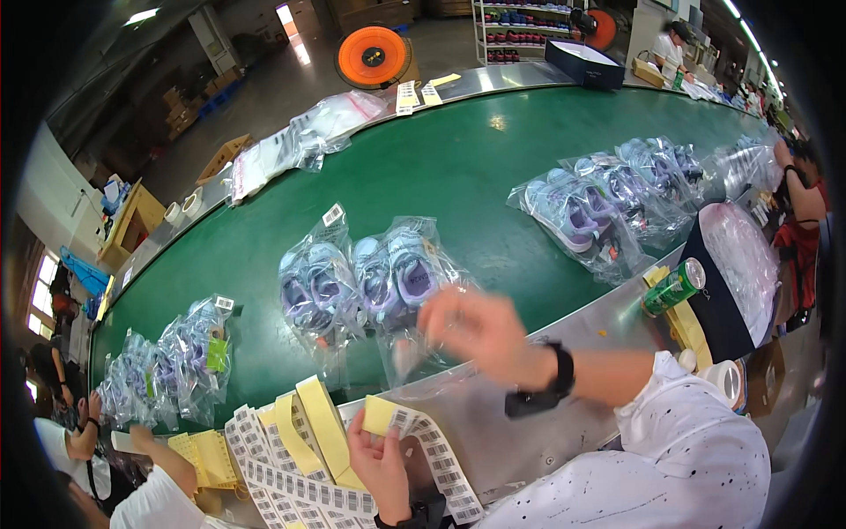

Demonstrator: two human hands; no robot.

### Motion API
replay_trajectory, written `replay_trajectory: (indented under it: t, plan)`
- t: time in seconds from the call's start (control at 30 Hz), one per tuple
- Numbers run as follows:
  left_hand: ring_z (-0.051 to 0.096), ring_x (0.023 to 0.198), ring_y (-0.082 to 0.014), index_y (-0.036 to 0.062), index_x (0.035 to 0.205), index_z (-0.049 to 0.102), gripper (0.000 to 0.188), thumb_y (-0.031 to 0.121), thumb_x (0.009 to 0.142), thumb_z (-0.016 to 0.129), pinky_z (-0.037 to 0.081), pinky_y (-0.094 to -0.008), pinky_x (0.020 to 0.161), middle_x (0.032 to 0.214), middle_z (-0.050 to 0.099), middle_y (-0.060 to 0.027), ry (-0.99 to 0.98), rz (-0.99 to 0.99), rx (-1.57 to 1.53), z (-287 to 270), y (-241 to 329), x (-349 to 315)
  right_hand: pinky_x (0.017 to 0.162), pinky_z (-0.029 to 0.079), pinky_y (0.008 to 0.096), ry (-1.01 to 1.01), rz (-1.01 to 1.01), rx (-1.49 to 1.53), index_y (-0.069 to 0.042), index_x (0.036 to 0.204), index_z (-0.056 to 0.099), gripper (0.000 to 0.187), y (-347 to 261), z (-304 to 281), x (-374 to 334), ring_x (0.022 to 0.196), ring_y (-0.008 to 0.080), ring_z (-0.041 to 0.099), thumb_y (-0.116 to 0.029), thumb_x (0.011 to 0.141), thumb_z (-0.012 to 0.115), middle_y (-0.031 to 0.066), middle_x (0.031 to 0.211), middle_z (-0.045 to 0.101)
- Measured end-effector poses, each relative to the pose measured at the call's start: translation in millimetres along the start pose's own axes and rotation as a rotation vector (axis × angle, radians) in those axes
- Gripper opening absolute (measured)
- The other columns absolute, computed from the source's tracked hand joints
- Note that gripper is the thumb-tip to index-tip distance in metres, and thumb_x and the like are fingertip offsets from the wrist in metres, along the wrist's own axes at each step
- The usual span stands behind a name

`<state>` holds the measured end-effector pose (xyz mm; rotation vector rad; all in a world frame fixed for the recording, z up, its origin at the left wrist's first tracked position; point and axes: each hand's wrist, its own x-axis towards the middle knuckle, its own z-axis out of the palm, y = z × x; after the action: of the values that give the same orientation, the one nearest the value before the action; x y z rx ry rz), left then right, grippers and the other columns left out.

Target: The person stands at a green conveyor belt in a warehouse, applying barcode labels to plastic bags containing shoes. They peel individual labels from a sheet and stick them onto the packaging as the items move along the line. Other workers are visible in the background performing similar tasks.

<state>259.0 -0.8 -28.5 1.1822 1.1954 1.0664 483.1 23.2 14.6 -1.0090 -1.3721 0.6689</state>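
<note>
My left hand (381,465), at the near metal edge, pinches the yellow-backed end of a strip of barcode labels (432,450). The rest of that strip curls down to the right. My right hand (476,331) is smeared by motion above the near side of the green belt, and its fingers cannot be made out clearly. It is nearest to a clear bag with a pair of light blue and lilac shoes (397,273), partly covering its lower right. Touching that bag on the left is another bagged pair (317,286), with a white label at its top corner.
More bagged shoes lie on the green belt (476,176) at right (608,194) and left (172,361). Label sheets (291,467) cover the near ledge. A green can (674,286) stands by a dark box (727,273). Co-workers' arms (797,189) reach in from both sides.
</note>
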Motion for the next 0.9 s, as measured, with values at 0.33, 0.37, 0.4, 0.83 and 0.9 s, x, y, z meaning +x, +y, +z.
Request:
replay_trajectory:
  t: [0.33, 0.37, 0.4, 0.83, 0.9]
  plan:
    - [0.060, 0.086, -0.0173, -0.0005, 0.129, 0.039, 0.046, 0.000, 0.086, 0.054, 0.050, -0.0257, 0.070, 0.107, 0.057, -0.0131, 0.102, -0.008, -0.170, 1.8, -49.5, -7.7, 0.061, 0.048, 0.0352, 0.411, 0.856, 0.508, -0.009, 0.126, 0.035, 0.056, 164.9, -82.3, 125.5, 0.070, 0.0187, 0.053, -0.013, 0.080, 0.067, 0.0089, 0.088, 0.055]
    - [0.060, 0.086, -0.0171, -0.0003, 0.129, 0.039, 0.046, 0.000, 0.086, 0.055, 0.050, -0.0257, 0.070, 0.106, 0.058, -0.0130, 0.100, -0.008, -0.161, 3.0, -50.1, -8.4, 0.060, 0.048, 0.0351, 0.425, 0.842, 0.484, -0.009, 0.125, 0.035, 0.057, 170.8, -85.4, 132.4, 0.068, 0.0186, 0.053, -0.010, 0.078, 0.068, 0.0088, 0.086, 0.055]
    - [0.060, 0.085, -0.0169, -0.0001, 0.129, 0.039, 0.046, 0.000, 0.086, 0.055, 0.050, -0.0256, 0.070, 0.106, 0.058, -0.0129, 0.110, -0.009, -0.147, 0.8, -51.3, -9.2, 0.059, 0.048, 0.0350, 0.431, 0.834, 0.467, -0.009, 0.124, 0.035, 0.058, 168.7, -77.3, 139.4, 0.067, 0.0185, 0.053, -0.007, 0.076, 0.068, 0.0086, 0.084, 0.055]
    - [0.060, 0.087, -0.0190, -0.0011, 0.127, 0.041, 0.041, -0.001, 0.087, 0.050, 0.053, -0.0279, 0.070, 0.109, 0.056, -0.0144, 0.110, -0.005, -0.120, 5.0, -41.8, -8.2, 0.068, 0.045, 0.0319, 0.249, 0.665, -0.027, -0.006, 0.115, 0.048, 0.046, 154.6, -112.6, 152.8, 0.081, 0.0155, 0.055, -0.006, 0.074, 0.068, 0.0055, 0.085, 0.059]
    - [0.060, 0.088, -0.0191, -0.0009, 0.127, 0.040, 0.040, 0.002, 0.089, 0.049, 0.054, -0.0283, 0.070, 0.110, 0.055, -0.0143, 0.093, 0.006, -0.112, 3.5, -44.9, -7.6, 0.070, 0.044, 0.0344, 0.302, 0.679, 0.009, -0.004, 0.098, 0.061, 0.028, 158.4, -117.7, 171.3, 0.085, 0.0181, 0.053, -0.010, 0.073, 0.071, 0.0060, 0.086, 0.058]
